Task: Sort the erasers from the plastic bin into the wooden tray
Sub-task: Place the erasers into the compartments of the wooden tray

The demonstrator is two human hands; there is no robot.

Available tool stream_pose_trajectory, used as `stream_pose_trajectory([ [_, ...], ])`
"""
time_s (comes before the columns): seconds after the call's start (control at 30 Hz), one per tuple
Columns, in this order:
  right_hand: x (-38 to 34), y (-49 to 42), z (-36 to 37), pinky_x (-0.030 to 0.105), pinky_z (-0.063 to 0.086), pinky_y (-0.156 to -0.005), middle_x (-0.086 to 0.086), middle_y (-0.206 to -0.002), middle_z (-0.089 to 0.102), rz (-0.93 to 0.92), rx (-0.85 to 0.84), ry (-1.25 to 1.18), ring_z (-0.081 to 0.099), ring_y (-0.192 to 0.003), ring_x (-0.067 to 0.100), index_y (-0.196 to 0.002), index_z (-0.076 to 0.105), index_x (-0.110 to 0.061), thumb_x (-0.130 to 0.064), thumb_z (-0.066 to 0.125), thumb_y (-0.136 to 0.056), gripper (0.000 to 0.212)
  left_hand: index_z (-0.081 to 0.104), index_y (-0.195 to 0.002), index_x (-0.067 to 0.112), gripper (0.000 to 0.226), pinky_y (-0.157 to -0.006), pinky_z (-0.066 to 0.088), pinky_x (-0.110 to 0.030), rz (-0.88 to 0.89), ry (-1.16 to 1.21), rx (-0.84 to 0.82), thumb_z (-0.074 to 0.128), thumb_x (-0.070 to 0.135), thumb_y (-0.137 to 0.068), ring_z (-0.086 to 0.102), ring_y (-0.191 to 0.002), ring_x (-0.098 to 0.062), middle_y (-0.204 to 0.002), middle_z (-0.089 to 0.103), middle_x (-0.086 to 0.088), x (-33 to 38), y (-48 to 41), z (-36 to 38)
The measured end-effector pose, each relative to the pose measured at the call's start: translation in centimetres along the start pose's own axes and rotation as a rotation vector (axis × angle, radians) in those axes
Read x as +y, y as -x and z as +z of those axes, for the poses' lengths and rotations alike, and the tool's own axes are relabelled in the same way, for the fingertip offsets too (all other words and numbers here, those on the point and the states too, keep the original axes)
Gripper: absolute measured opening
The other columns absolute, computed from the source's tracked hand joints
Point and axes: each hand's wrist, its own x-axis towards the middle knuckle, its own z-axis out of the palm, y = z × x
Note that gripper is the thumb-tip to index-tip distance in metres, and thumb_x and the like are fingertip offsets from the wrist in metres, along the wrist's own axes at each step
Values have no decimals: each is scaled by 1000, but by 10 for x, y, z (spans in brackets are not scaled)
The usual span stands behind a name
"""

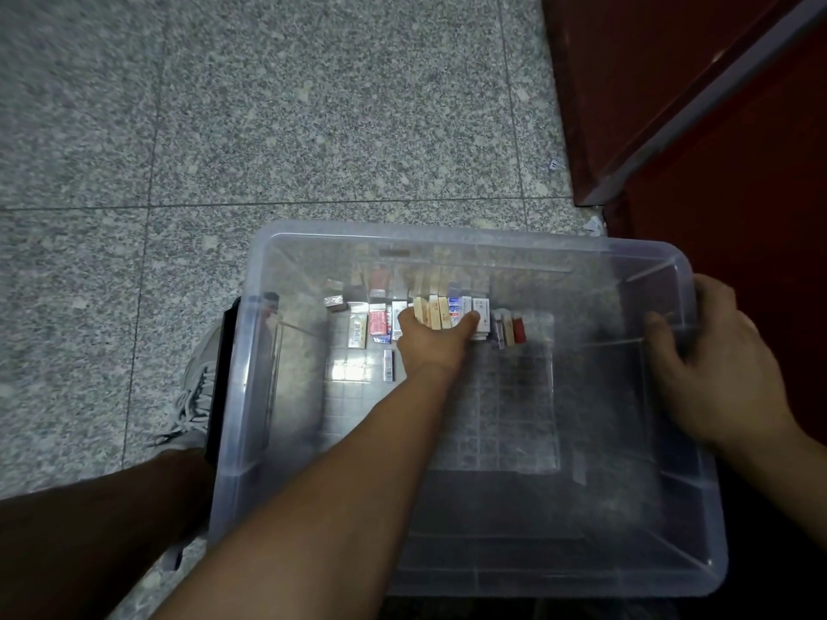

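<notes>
Your left hand (432, 340) is down inside the bin (447, 234). Its fingers and thumb are curled around a bunch of erasers (441, 311) that stand side by side near the far wall. More erasers lie loose on the bin's bottom, just left and right of that bunch. Your right hand (720, 355) holds the bin's right rim, with its fingers curled over the edge. A gray speckled floor (268, 127) shows around the bin. 1 gray shoe (197, 396) is just beside the bin's left wall.

Left hand (430, 340) gripping erasers (441, 311) inside plastic bin (447, 235) (on speckled floor (223, 127)), right hand (716, 360) holding its rim.
</notes>
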Motion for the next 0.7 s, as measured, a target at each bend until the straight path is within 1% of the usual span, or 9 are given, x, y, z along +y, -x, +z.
stream_pose_trajectory([
  [0.07, 0, 0, 0, 50, 52, -77, 14, -111, 58, 7, -2, -3, 58, -100, 35, -135, 38, -19, -47, 47, -97, 48, 50, -133, 16, 73, -89, 48, -27, 17, 1, 20, 87, 41, -75, 66, -108, -23, -119, 68, -3, 0, 2, 3],
  [0.2, 0, 0, 0, 48, 51, -77, 15, -111, 58, 12, 4, -22, 58, -100, 37, -135, 38, -19, -44, 49, -97, 47, 60, -121, 19, 46, -84, 45, -23, 63, -23, 52, 80, 36, -82, 67, -98, -16, -103, 71, 6, -4, 8, 3],
  [0.27, 1, 0, 0, 46, 49, -76, 15, -111, 58, 11, 4, -31, 58, -101, 38, -135, 39, -18, -42, 50, -97, 46, 61, -117, 20, 36, -83, 43, -22, 61, 4, 65, 74, 31, -86, 66, -97, -16, -98, 68, 8, -6, 7, 3],
  [0.33, 2, 0, 1, 42, 45, -75, 16, -113, 58, 12, 2, -29, 57, -102, 38, -135, 39, -17, -40, 51, -97, 47, 59, -115, 22, 30, -82, 40, -21, 42, 25, 62, 71, 29, -89, 65, -99, -17, -99, 65, 8, -5, 7, 3],
  [0.37, 2, 0, 0, 41, 43, -75, 16, -113, 59, 13, 0, -28, 57, -102, 38, -136, 39, -16, -41, 51, -97, 47, 57, -118, 21, 33, -82, 40, -21, 31, 44, 59, 72, 28, -89, 64, -99, -17, -102, 66, 7, -5, 8, 4],
  [0.43, 1, 0, 0, 41, 43, -75, 14, -112, 58, 16, 1, -36, 57, -101, 36, -136, 39, -17, -42, 50, -96, 48, 55, -130, 17, 50, -85, 42, -21, 10, 94, 60, 77, 28, -86, 64, -103, -18, -112, 68, 2, -3, 9, 8],
  [0.5, 2, 0, 1, 43, 45, -75, 13, -110, 58, 15, 4, -42, 57, -99, 35, -135, 39, -18, -43, 50, -96, 48, 53, -132, 17, 61, -86, 43, -21, -2, 134, 70, 84, 28, -81, 65, -103, -18, -113, 68, 2, 0, 12, 13],
  [0.63, 2, 0, 1, 40, 44, -72, 10, -105, 57, 8, 7, -54, 55, -95, 30, -136, 39, -19, -42, 50, -96, 48, 56, -125, 18, 55, -88, 48, -25, -44, 224, 106, 86, 19, -79, 66, -99, -20, -104, 67, 3, 2, 8, 15],
  [0.7, 1, 1, 0, 42, 46, -72, 10, -105, 57, 5, 11, -61, 57, -95, 32, -135, 39, -19, -42, 50, -95, 47, 57, -123, 19, 55, -87, 48, -25, -51, 215, 108, 87, 19, -77, 67, -98, -20, -101, 66, 5, 2, 6, 14],
])
